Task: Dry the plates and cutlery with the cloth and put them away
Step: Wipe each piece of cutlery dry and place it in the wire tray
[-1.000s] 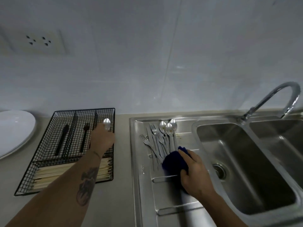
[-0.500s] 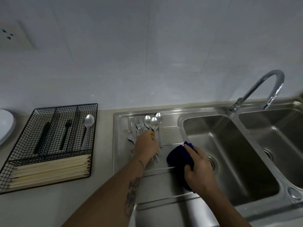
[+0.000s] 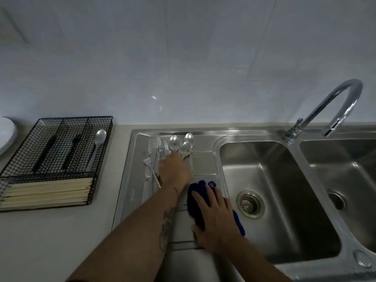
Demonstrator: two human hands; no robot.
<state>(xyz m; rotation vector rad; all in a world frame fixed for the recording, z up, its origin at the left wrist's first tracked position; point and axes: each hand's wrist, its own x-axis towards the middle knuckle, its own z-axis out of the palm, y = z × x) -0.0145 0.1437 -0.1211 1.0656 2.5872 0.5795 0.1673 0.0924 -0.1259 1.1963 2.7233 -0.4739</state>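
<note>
The left hand is laid on the handles of the wet spoons and forks on the steel draining board – its fingers are hidden, so it cannot be told if the grip is closed on one. The blue cloth is pressed flat on the board by the right hand, fingers straight and apart. One spoon is already put in the black wire tray on the desk – in its right slot. Dark-handled cutlery and pale chopsticks are kept there too. A white plate is seen at the far left edge.
</note>
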